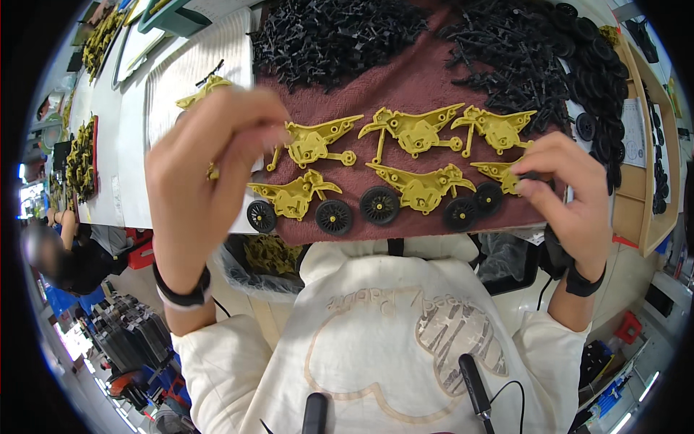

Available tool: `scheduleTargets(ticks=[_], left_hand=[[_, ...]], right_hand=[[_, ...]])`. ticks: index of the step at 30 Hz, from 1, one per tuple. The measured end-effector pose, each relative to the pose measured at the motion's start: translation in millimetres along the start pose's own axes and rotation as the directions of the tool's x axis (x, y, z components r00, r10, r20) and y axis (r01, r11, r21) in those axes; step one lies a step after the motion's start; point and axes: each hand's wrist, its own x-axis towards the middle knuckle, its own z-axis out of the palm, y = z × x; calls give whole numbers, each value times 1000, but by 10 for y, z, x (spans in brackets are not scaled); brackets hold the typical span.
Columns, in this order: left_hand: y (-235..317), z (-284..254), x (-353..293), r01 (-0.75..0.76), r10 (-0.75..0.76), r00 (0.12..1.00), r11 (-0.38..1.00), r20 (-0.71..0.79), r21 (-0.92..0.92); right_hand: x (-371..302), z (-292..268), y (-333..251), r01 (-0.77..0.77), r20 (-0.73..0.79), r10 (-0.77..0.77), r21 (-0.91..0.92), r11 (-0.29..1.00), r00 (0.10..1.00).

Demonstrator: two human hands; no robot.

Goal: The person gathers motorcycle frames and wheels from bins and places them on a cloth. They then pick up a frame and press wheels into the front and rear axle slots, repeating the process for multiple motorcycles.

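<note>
Several yellow toy motorcycle body halves [418,132] lie in two rows on a dark red cloth [361,94]. In the near row, black spoked wheels [334,216] sit at the ends of the bodies. My left hand [210,148] hovers over the left end of the rows, slightly blurred. Its thumb and fingers are pinched together, and whatever they may hold is hidden. Under it, partly covered, lies another yellow body [204,91] with a thin black piece. My right hand [567,184] pinches a small black part [533,176] over the rightmost near body [496,171].
Behind the rows are heaps of small black parts [336,40], with a pile of black wheels [603,94] at the right. A cardboard tray [636,206] stands beyond them. At the left is a white ribbed mat [188,54]. A bag-lined bin [264,264] of yellow parts sits below the table edge.
</note>
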Motion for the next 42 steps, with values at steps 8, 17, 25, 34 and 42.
scheduleTargets(ticks=[8,17,25,34,42], left_hand=[[137,442,-661,245,-175,969,663,172,-707],[181,695,-853,-67,39,997,848,-63,-525],[127,797,-948,-268,206,960,874,-190,-406],[252,852,-1050,146,-47,986,693,158,-705],[369,1029,-1025,247,-208,969,776,133,-580]], right_hand=[[72,484,-54,215,142,-195,-143,966,970],[-65,593,-187,250,189,-199,-302,920,962],[-104,595,-194,234,141,-204,-257,938,969],[-147,603,-161,249,112,-227,-245,937,967],[-129,560,-96,281,65,-273,-250,927,960]])
